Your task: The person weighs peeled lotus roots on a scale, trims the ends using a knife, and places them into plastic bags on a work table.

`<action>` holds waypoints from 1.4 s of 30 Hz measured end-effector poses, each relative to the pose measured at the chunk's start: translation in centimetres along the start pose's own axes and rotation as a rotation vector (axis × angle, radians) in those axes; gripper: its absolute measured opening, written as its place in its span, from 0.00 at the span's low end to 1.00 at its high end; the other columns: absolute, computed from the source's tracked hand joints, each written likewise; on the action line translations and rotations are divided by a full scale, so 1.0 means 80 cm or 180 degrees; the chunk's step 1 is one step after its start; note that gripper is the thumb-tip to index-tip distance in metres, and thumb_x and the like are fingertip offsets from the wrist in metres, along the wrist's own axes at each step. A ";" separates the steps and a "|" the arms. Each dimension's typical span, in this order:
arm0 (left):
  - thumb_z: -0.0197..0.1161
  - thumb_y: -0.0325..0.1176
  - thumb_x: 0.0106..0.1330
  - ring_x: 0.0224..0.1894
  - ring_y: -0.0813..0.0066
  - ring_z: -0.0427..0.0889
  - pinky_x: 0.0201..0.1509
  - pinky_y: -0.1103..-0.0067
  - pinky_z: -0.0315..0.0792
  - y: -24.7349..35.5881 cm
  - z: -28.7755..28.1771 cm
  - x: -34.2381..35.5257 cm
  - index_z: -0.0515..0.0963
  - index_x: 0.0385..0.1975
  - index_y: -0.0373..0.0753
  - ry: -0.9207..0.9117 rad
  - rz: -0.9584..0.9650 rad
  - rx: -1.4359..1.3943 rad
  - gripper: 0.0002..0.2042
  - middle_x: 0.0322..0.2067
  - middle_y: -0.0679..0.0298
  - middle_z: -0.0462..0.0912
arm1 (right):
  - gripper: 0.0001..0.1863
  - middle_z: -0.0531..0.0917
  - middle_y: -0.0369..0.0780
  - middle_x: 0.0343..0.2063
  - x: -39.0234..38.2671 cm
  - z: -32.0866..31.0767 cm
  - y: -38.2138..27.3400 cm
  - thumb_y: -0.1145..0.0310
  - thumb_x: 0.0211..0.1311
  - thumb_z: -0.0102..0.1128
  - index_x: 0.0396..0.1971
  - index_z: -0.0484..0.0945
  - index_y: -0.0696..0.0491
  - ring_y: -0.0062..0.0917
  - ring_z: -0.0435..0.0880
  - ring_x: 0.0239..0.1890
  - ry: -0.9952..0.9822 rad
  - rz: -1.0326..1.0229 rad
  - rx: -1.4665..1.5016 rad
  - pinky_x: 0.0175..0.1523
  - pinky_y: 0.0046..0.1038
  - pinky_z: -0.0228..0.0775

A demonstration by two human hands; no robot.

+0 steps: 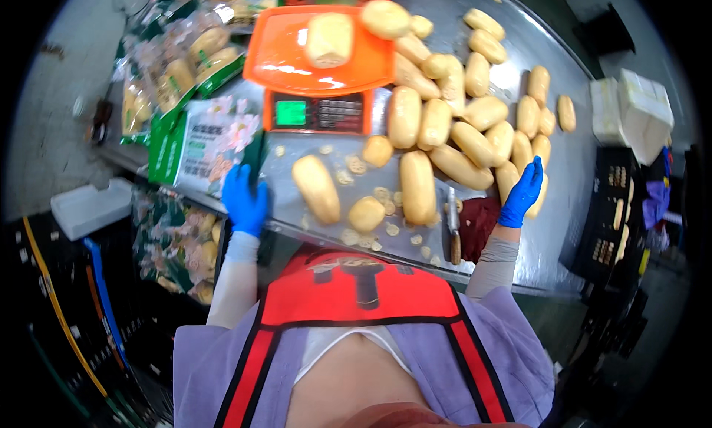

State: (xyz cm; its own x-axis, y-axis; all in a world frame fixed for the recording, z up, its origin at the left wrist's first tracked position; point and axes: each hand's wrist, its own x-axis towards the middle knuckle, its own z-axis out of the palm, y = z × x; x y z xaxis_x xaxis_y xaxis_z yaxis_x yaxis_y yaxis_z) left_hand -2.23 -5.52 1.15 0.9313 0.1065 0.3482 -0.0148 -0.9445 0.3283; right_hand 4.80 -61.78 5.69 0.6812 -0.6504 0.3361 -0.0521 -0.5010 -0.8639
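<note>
My left hand (pixel 245 200), in a blue glove, is at the near table edge. Its fingers are apart, beside the lower corner of a flat printed plastic bag (pixel 200 142) with green bands; whether they touch it I cannot tell. My right hand (pixel 524 193), also gloved in blue, rests with fingers stretched out against peeled lotus roots (pixel 507 177) on the right of the pile. An orange scale (pixel 319 113) with a lit green display bears one lotus root piece (pixel 329 40) on its tray (pixel 278 53). Between my hands lie a long lotus root (pixel 316 189) and a knife (pixel 453 228).
Filled bags of lotus root (pixel 178 64) crowd the far left. A dark red cloth (pixel 478 224) lies beside the knife. Thin cut slices (pixel 356 165) are scattered on the metal table (pixel 549 242). White foam boxes (pixel 641 105) stand at the right, dark crates (pixel 74 317) at lower left.
</note>
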 end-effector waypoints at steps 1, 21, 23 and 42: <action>0.63 0.37 0.53 0.56 0.49 0.67 0.61 0.61 0.60 -0.010 0.004 -0.001 0.69 0.53 0.37 -0.0095 -0.0008 0.0031 0.26 0.53 0.48 0.70 | 0.19 0.74 0.45 0.52 0.010 -0.027 0.035 0.69 0.66 0.50 0.53 0.69 0.63 0.28 0.72 0.54 0.0197 -0.0061 0.0131 0.60 0.28 0.62; 0.61 0.36 0.57 0.57 0.51 0.66 0.62 0.64 0.59 -0.025 0.017 -0.011 0.67 0.55 0.36 -0.0328 0.0061 0.0284 0.26 0.54 0.49 0.69 | 0.44 0.62 0.55 0.59 0.055 -0.108 0.218 0.57 0.48 0.68 0.63 0.56 0.56 0.46 0.60 0.63 -0.0118 0.0274 -0.1914 0.65 0.37 0.54; 0.61 0.36 0.57 0.57 0.51 0.66 0.62 0.64 0.59 -0.023 0.016 -0.012 0.67 0.55 0.36 -0.0319 0.0038 0.0297 0.26 0.54 0.49 0.70 | 0.43 0.64 0.54 0.59 0.064 -0.109 0.218 0.59 0.48 0.68 0.62 0.57 0.59 0.44 0.61 0.63 -0.0157 0.0215 -0.1830 0.65 0.36 0.55; 0.61 0.35 0.58 0.58 0.54 0.67 0.63 0.66 0.58 -0.011 0.010 -0.008 0.69 0.54 0.36 -0.0286 -0.0148 0.0189 0.23 0.54 0.51 0.71 | 0.32 0.76 0.51 0.49 0.174 -0.056 0.164 0.56 0.48 0.64 0.52 0.71 0.60 0.42 0.75 0.52 -0.0316 -0.0271 -0.2069 0.57 0.36 0.66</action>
State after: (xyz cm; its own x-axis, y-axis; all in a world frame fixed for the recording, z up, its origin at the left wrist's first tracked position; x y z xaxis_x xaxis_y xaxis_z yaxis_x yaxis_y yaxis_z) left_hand -2.51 -5.01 -0.08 0.9594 0.1249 0.2527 0.0484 -0.9562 0.2887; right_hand 10.34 -79.98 0.69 0.7648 -0.5532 0.3301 -0.4039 -0.8110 -0.4232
